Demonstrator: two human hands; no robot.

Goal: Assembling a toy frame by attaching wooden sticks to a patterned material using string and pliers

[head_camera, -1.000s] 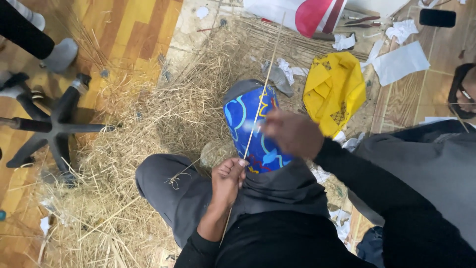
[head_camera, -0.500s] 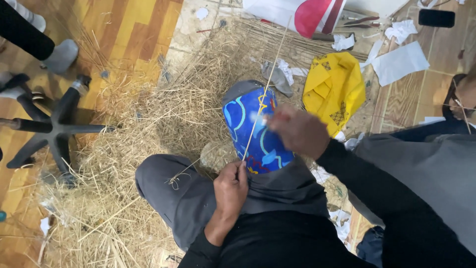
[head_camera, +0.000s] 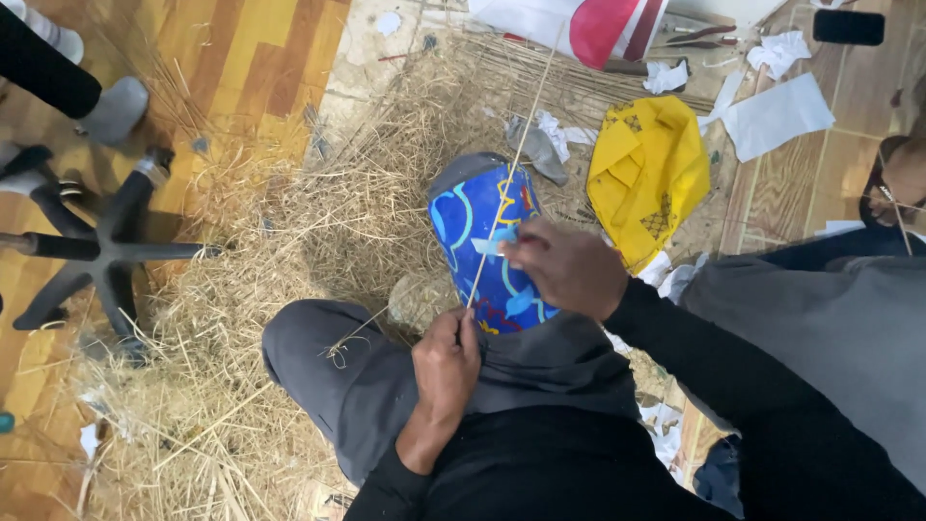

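Straw-strewn floor [head_camera: 289, 222] | yellow bag [head_camera: 648, 174] far right | my left hand [head_camera: 446, 367] and right hand [head_camera: 569, 268] both pinch thin stick [head_camera: 511, 174], long axis near-to-far, tilted right.

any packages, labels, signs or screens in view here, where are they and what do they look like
Dark phone: floor, top right corner; flat black rectangle, screen dark.
White and red bag: top edge, above the straw; flat, crumpled.
Yellow bag: right of the blue patterned sock; crumpled, faint dark print.
White paper sheet: under the phone; blank.

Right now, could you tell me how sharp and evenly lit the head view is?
Head view: lighting is soft and even, no glare; the straw pile and thin stalk are sharp; the right hand looks slightly blurred; the left hand is clear.
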